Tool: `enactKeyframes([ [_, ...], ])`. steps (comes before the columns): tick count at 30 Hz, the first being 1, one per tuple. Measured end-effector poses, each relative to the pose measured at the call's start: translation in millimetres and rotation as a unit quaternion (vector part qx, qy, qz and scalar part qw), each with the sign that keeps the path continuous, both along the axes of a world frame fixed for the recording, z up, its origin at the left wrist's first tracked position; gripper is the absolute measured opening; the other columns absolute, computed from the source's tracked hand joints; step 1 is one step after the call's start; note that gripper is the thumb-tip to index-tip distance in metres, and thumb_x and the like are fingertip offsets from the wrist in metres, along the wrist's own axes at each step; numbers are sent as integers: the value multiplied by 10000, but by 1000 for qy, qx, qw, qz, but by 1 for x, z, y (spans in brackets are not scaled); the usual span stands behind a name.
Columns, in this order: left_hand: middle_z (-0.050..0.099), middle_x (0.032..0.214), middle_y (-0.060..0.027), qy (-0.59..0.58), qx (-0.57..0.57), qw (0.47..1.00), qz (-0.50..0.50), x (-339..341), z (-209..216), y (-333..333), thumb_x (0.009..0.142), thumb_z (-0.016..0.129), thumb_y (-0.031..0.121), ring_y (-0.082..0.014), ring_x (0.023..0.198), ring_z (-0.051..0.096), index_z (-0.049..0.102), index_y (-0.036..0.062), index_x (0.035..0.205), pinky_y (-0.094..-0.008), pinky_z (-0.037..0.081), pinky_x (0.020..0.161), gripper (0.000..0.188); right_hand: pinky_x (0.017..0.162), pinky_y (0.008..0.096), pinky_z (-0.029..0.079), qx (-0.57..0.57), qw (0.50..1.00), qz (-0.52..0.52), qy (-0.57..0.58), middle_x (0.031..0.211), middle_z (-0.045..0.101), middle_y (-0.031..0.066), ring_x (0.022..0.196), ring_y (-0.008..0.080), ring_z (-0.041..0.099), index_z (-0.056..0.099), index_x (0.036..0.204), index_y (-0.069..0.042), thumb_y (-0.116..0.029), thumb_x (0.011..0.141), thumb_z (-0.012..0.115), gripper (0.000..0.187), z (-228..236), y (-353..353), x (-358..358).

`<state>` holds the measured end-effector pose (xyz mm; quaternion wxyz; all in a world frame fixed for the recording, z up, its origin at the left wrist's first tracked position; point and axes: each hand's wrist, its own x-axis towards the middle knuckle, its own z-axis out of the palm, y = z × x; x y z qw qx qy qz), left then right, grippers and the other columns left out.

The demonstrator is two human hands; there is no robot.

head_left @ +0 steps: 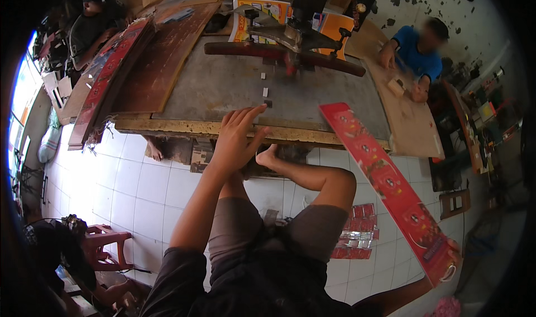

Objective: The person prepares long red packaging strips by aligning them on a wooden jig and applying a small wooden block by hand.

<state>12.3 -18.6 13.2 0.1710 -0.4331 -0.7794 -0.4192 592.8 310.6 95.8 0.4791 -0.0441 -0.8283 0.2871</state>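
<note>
My right hand (pixel 453 255) grips the near end of a long red printed strip (pixel 388 180). The strip slants up and leftward, its far end over the table's front edge. My left hand (pixel 237 135) is held over the front edge of the grey metal-topped table (pixel 201 88), fingers spread and holding nothing. Just beyond its fingertips is a small dark patch (pixel 268 103) on the tabletop. Past that lie a small white piece (pixel 265 92) and a second white piece (pixel 263 75). Farther back, a press with a dark red crossbar (pixel 234 49) spans the table.
Red printed strips (pixel 106 88) and brown boards (pixel 167 54) lie on the left. Red printed pieces (pixel 357 233) rest on the floor tiles. A person in blue (pixel 416 54) handles a small block on the right board; another person (pixel 92 29) sits far left. A red stool (pixel 109 247) stands behind left.
</note>
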Motion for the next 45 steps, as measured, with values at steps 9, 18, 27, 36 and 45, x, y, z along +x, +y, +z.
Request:
enactKeyframes([
  [9,672,1404,-125,24,-12,1000,-10,1,-20,1,962,762,269,-339,1327,610,658,88,1401,-504,407,1174,486,1033,516,622,-16,987,63,-147,1216,777,198,1234,426,729,757,1062,-53,-149,955,753,144,-53,-107,-166],
  [18,647,1474,-123,22,-40,997,-59,8,-10,4,977,736,278,-352,1409,557,654,100,1442,-514,379,1201,504,997,466,639,35,982,119,-142,1276,752,112,1251,395,713,760,1158,-117,-107,912,820,254,-107,-175,-213],
  [27,630,1533,-93,78,-104,991,-35,4,-18,10,1003,680,347,-329,1470,524,680,101,1431,-533,335,1241,493,1037,460,603,43,969,185,-159,1363,705,75,1297,361,672,759,1236,-158,-186,920,836,327,-107,-184,-221],
  [36,639,1508,-100,73,-88,993,-25,7,-22,5,965,710,382,-323,1457,538,686,84,1393,-561,346,1240,522,1090,474,546,137,949,181,-218,1423,670,74,1313,292,672,749,1311,-201,-123,875,872,460,-90,-157,-236],
  [45,644,1488,-103,72,-80,994,-15,10,-23,6,944,712,393,-321,1450,545,685,88,1381,-559,340,1238,533,1149,493,478,202,943,68,-255,1452,636,65,1417,325,574,727,1350,-128,-118,946,799,410,-61,-74,-320],
])
